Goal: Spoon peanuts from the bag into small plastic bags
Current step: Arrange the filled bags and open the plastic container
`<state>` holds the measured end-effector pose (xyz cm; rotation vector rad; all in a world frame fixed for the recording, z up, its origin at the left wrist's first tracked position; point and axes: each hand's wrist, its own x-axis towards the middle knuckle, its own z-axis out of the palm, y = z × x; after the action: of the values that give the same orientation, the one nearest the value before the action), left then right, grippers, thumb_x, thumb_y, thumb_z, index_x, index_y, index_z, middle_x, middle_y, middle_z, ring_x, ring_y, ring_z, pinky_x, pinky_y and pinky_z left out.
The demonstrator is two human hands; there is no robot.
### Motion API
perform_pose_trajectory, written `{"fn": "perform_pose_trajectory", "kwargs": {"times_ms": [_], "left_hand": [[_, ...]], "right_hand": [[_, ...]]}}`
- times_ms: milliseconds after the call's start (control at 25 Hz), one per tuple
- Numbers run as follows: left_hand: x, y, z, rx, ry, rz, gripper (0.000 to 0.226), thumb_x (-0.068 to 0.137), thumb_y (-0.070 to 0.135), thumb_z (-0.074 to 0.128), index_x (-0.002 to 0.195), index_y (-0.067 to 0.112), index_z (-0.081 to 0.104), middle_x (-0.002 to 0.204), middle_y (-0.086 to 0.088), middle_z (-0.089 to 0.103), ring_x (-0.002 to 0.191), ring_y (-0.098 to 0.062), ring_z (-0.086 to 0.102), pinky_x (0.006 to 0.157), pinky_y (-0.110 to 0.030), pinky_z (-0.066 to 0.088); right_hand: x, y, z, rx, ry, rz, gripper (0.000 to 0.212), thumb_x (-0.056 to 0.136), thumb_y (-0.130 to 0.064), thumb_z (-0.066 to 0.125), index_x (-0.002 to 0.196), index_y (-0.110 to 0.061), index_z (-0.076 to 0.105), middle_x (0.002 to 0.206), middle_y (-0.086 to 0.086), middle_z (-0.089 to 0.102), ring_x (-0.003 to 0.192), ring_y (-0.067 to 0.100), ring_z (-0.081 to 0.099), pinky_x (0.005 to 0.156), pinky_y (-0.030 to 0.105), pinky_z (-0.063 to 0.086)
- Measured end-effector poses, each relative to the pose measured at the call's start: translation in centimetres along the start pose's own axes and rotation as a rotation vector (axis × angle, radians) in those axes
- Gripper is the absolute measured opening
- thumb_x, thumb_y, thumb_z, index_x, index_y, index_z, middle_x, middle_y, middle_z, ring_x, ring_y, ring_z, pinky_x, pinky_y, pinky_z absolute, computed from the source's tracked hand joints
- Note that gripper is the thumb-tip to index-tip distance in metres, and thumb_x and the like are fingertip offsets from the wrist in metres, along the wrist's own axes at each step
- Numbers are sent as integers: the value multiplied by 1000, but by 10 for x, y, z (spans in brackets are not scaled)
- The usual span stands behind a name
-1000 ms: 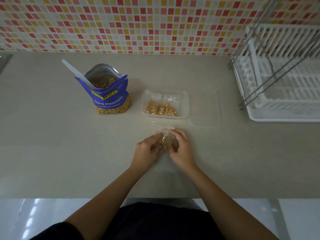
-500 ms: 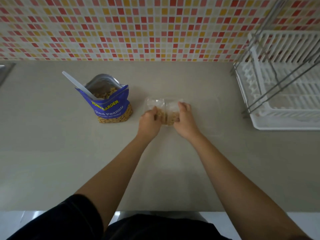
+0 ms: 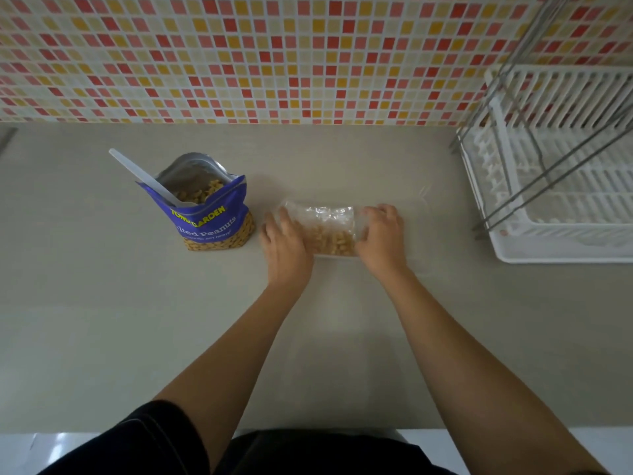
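A blue foil peanut bag (image 3: 212,219) stands open on the counter at the left, and a white plastic spoon (image 3: 137,173) leans in its mouth. To its right, my left hand (image 3: 286,245) and my right hand (image 3: 380,236) grip the two ends of a small clear plastic bag (image 3: 330,231) partly filled with peanuts. The bag lies in or just over a shallow clear tray (image 3: 337,256). My hands hide most of the tray, and I cannot tell apart any other small bags in it.
A clear lid (image 3: 419,214) lies flat just right of my right hand. A white dish rack (image 3: 548,217) with metal bars fills the right side. The tiled wall (image 3: 274,63) bounds the counter (image 3: 102,320) at the back.
Both hands carried the filled small bag away from me, from the counter's middle to the clear tray beside the peanut bag. The peanut bag and spoon have not moved.
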<state>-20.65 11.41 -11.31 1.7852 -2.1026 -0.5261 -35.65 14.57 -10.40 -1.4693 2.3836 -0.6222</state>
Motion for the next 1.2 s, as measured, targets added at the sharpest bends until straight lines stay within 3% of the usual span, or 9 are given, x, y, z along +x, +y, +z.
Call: {"fn": "perform_pose_trajectory", "kwargs": {"times_ms": [80, 240, 440, 520, 640, 760, 840, 1000, 1200], "left_hand": [[-5, -4, 1, -170, -10, -76, 52, 94, 12, 41, 139, -8, 22, 140, -33, 33, 124, -48, 36, 107, -49, 29], [-12, -8, -1, -207, -41, -103, 48, 90, 2, 40, 136, -8, 30, 139, -30, 37, 123, -44, 41, 105, -43, 34], [-14, -2, -5, -204, -4, -84, 43, 87, -5, 40, 129, -12, 37, 130, -31, 45, 114, -44, 46, 98, -42, 37], [-14, -3, -5, -204, -14, -82, 43, 87, -3, 41, 129, -13, 38, 130, -31, 45, 113, -45, 47, 97, -42, 37], [-14, -6, -4, -206, -19, -78, 43, 86, -4, 42, 127, -14, 39, 127, -32, 47, 111, -46, 48, 95, -44, 39], [-14, -8, -3, -211, -28, -75, 41, 86, -3, 41, 126, -13, 40, 125, -31, 49, 108, -45, 49, 93, -45, 40], [-14, -9, -3, -223, -22, -86, 41, 90, 3, 40, 129, -11, 38, 130, -30, 46, 113, -44, 46, 98, -45, 38], [-20, -2, -13, -353, -9, -83, 49, 100, 22, 30, 142, -1, 24, 150, -21, 26, 139, -33, 23, 116, -39, 21], [-19, 4, -18, -416, -34, 10, 51, 100, 25, 29, 144, 2, 18, 154, -17, 20, 143, -27, 16, 115, -30, 13]], "right_hand": [[-5, 15, -3, 16, 67, 203, 49, 77, 1, 53, 126, -8, 48, 132, 23, 37, 119, 41, 39, 101, 38, 34], [-16, 38, -3, -75, -98, 615, 66, 83, -22, 60, 137, -12, 24, 148, 29, 8, 133, 44, 21, 109, 45, 24], [-14, 40, -11, -109, -76, 688, 70, 72, -37, 73, 128, -17, 35, 135, 19, 30, 123, 36, 33, 97, 44, 35], [-10, 41, -15, 34, 68, 644, 61, 70, -22, 74, 122, -18, 43, 133, 15, 31, 117, 34, 39, 93, 41, 39], [-5, 38, -27, 389, 416, 421, 48, 75, 5, 55, 121, -7, 50, 124, 19, 45, 99, 28, 56, 88, 22, 41], [1, 25, -44, 769, 712, 342, 43, 83, 0, 54, 125, -6, 44, 89, 6, 64, 80, 7, 62, 78, 11, 43], [8, 17, -48, 1004, 684, 304, 35, 86, -10, 58, 119, -12, 48, 86, -1, 64, 83, 6, 64, 85, 21, 49], [10, 11, -47, 955, 724, 195, 19, 88, -18, 57, 104, -9, 64, 95, 2, 67, 89, 7, 64, 84, 21, 49], [7, -3, -57, 912, 885, 78, 22, 91, -20, 54, 104, -8, 65, 92, 6, 69, 80, 4, 64, 73, 21, 51]]}}
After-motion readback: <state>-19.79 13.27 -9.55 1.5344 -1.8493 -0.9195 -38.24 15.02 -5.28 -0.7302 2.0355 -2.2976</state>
